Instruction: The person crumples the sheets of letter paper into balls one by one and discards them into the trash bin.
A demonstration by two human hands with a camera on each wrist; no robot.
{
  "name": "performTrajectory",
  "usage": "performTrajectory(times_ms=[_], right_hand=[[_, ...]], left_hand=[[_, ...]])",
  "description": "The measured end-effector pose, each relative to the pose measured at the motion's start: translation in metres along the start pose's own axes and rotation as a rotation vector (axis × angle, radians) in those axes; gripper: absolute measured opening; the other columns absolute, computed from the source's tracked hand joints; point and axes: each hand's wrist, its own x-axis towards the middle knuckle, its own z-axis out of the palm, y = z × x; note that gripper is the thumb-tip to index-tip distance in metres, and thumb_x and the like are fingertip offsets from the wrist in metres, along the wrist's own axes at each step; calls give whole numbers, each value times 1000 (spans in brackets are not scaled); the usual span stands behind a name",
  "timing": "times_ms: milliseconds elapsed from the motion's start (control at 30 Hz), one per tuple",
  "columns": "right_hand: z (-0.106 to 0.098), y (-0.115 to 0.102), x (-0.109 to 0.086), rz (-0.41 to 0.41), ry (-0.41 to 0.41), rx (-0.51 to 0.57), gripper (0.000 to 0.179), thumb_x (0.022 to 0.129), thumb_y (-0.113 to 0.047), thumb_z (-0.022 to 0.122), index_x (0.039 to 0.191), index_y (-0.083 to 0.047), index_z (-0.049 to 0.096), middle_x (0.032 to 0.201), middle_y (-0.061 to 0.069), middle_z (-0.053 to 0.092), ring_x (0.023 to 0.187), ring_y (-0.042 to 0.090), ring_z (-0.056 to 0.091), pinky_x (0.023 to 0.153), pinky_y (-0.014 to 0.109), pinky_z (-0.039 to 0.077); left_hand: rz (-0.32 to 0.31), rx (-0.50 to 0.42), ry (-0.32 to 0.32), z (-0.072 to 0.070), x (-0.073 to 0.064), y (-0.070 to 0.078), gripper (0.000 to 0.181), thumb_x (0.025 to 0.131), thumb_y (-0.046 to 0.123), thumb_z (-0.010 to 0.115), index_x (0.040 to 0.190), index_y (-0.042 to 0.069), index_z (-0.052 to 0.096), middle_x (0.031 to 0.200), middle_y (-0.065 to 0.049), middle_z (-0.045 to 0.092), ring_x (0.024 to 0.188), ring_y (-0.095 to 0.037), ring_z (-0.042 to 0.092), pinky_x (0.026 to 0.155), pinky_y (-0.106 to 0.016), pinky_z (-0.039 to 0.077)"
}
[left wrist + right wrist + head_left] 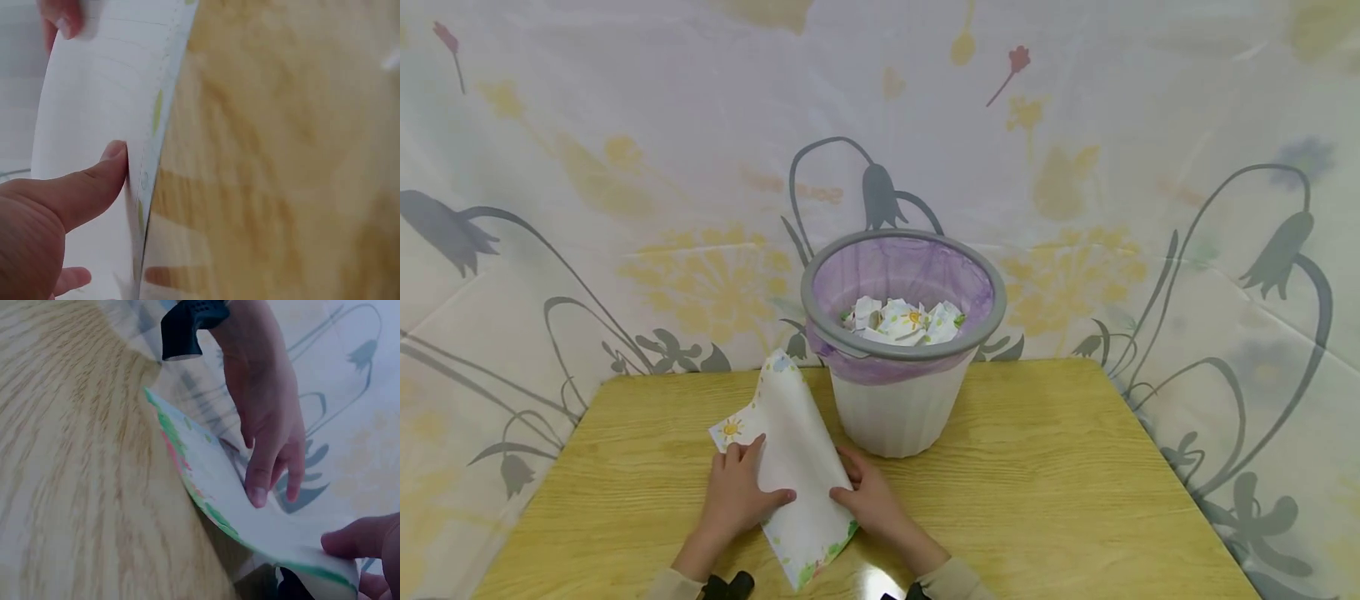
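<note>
A white sheet of paper (805, 467) with a colored printed border and a small sun drawing is bent over the table, its right part raised. At its left side, my left hand (737, 492) rests on it with fingers spread; in the left wrist view the left thumb (94, 187) lies straight against the paper. The raised right edge is pinched by my right hand (874, 500), thumb on the near face and fingers behind. In the right wrist view, the right thumb (359, 537) presses the paper's edge.
Just beyond the paper stands a white bin (895, 408) with a gray rim and purple liner. Crumpled printed paper (906, 323) lies inside it. The wooden table (1060, 483) meets a flower-patterned cloth backdrop (700, 167) at the back.
</note>
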Motion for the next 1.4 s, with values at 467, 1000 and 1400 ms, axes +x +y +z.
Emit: performTrajectory(times_ms=[467,1000,1400], right_hand=[[-18,8,2,-82,43,-76,51,91,6,60,140,9,48,127,30,60,109,35,61,84,41,55],[-41,-8,-4,-119,67,-195,35,92,3,61,126,-1,67,125,14,66,119,34,58,98,46,48],[-41,-6,-6,-72,149,-155,33,101,-11,56,133,-5,64,138,14,58,130,38,48,107,57,37]], left_hand=[[-51,-285,116,-34,14,-31,89,86,24,80,150,-9,29,152,-36,22,137,-58,18,107,-70,23],[133,-496,402,-50,20,-15,62,84,5,80,138,-5,52,129,-24,57,121,-41,50,100,-57,39],[134,-579,855,-36,12,0,18,81,-6,79,99,-6,77,92,-21,73,89,14,59,78,-7,47]])
